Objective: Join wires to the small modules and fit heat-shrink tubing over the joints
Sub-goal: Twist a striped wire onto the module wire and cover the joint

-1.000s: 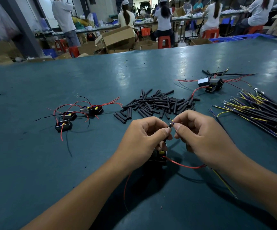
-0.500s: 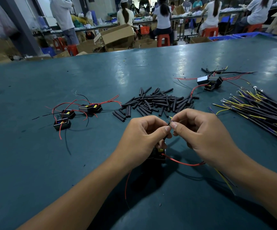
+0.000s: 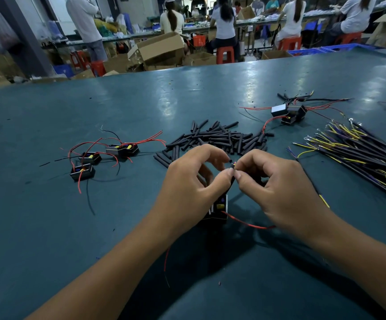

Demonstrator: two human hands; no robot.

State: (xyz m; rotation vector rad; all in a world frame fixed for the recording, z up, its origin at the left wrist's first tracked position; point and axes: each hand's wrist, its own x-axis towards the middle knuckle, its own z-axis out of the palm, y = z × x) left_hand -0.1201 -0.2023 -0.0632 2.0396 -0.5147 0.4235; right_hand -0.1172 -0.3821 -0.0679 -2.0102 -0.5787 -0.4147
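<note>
My left hand (image 3: 194,183) and my right hand (image 3: 277,188) meet fingertip to fingertip above the green table (image 3: 48,227). Between them they pinch the thin wire joint (image 3: 233,166), where a short black heat-shrink tube end shows. A small black module (image 3: 219,207) with a yellow part hangs under my left palm; its red wire (image 3: 247,224) trails right beneath my right hand. A black cable with a yellow tip (image 3: 314,188) runs from my right hand toward the right.
A pile of black heat-shrink tubes (image 3: 219,138) lies just beyond my hands. Three modules with red wires (image 3: 104,155) sit at the left, more modules (image 3: 289,113) at the back right. A bundle of black, yellow and purple wires (image 3: 360,151) lies at the right. People work at benches behind.
My left fingers have spread a little wider above the joint; both hands stay together at the same spot, still pinching the wires.
</note>
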